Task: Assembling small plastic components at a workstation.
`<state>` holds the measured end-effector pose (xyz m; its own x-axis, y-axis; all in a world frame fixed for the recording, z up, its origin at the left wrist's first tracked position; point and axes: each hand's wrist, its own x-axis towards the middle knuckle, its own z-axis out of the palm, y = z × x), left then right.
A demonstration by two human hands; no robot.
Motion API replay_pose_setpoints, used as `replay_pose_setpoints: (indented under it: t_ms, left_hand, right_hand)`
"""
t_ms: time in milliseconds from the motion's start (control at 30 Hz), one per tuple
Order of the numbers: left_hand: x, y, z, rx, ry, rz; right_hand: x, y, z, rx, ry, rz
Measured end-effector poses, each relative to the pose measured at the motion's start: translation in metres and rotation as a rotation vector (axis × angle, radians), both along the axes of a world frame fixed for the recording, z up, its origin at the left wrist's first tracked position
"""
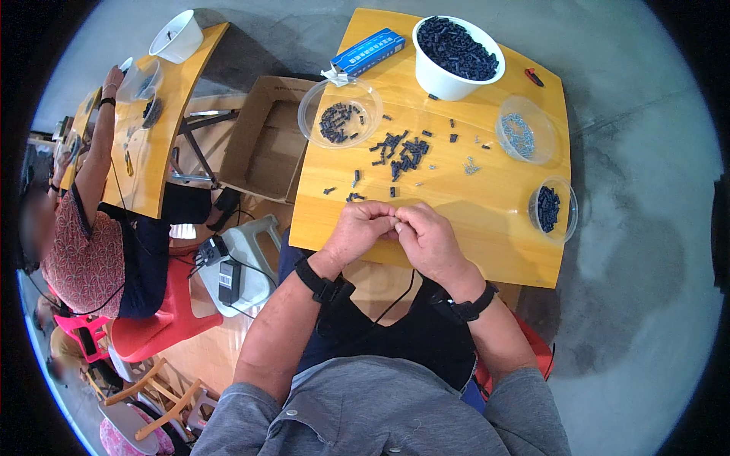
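Close together over the near edge of the yellow table (471, 228), my left hand (359, 230) and my right hand (427, 238) meet at the fingertips. Both are closed in a pinch; whatever sits between the fingers is too small and covered to make out. Just beyond them lies a loose pile of small black plastic pieces (411, 154), with a few single ones nearer my left hand. A little heap of small silver metal parts (471, 166) is to the right of that pile.
A clear tub of black pieces (306, 114) stands at the left edge, beside a blue box (369, 52). Behind is a white bucket (437, 83) full of black pieces. Clear tubs of metal parts (518, 135) and black pieces (549, 209) stand right. A co-worker (87, 243) sits left.
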<state>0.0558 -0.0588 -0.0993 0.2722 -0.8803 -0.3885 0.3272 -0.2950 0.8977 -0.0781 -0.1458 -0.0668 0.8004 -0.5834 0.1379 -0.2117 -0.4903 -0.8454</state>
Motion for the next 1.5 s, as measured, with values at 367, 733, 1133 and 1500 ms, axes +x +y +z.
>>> replay_pose_setpoints:
  t_ms: [367,733,1133,1500]
  left_hand:
    - [0.000,-0.001,-0.003,0.017,-0.003,-0.060]
    - [-0.002,-0.001,-0.002,0.003,0.018,-0.021]
    - [0.000,-0.002,-0.007,-0.016,0.006,-0.038]
    - [-0.007,0.002,-0.010,-0.091,0.021,0.042]
  right_hand:
    - [0.010,-0.043,-0.009,-0.281,0.044,-0.042]
    - [0.041,-0.068,-0.013,-0.540,0.227,0.178]
    - [0.044,-0.065,-0.008,-0.608,0.396,0.181]
    - [0.013,-0.062,0.013,-0.183,0.108,-0.096]
